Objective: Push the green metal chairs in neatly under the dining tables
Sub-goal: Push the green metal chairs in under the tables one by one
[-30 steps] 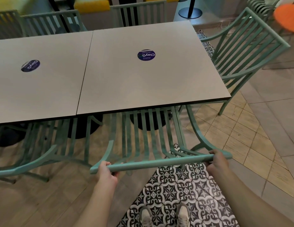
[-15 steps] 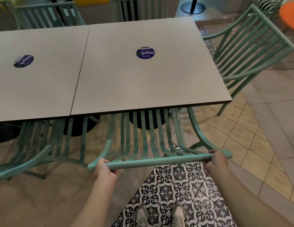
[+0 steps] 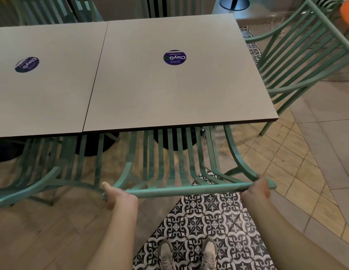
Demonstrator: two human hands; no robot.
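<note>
A green metal chair stands in front of me with its seat partly under the right grey dining table. My left hand grips the left end of its top back rail. My right hand grips the right end of the same rail. A second green chair sits at the left, partly under the left grey table. Another green chair stands angled off the right table's far right corner, away from the edge.
More green chairs line the far side of the tables. Each table carries a round blue sticker. Dark round table bases stand under the tops. My shoes are on patterned black-and-white tiles. A black pole base stands behind.
The chair I hold has slid a little further under the right table, and my view has moved forward with it. Both hands keep their grip on the rail.
</note>
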